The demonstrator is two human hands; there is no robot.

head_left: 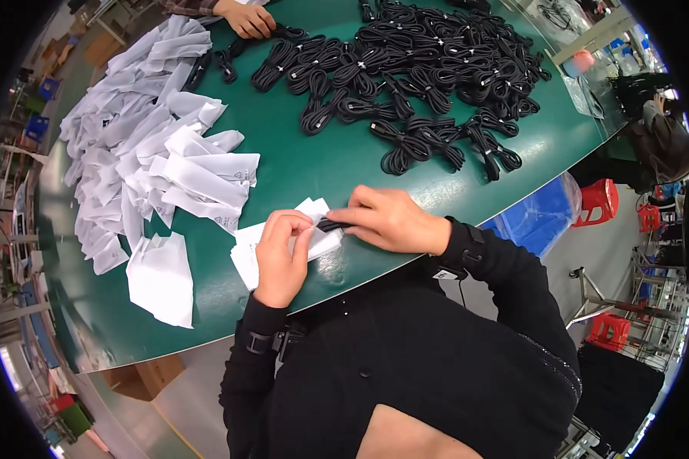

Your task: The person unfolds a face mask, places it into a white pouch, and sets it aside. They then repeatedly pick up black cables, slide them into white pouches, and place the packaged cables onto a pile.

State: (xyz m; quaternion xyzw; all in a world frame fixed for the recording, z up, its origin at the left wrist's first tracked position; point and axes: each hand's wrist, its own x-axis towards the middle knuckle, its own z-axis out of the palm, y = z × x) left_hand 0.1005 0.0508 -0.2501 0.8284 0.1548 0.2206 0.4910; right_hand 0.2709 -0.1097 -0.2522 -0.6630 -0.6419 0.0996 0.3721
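Observation:
Near the table's front edge, my left hand (282,256) has thumb and forefinger pinched at the mouth of a white bag (323,243). My right hand (394,222) closes its fingers on a bundled black cable (329,225), whose end lies at the bag's opening beside my left fingertips. Most of this cable is hidden by my right fingers. More flat white bags (245,258) lie under and beside my left hand. How far the cable reaches into the bag cannot be made out.
A large heap of coiled black cables (436,57) covers the table's far side. Filled-looking white bags (142,153) pile up at the left, with one bag (161,279) nearer me. Another person's hand (245,18) touches cables at the far edge. Red stools (595,203) stand right.

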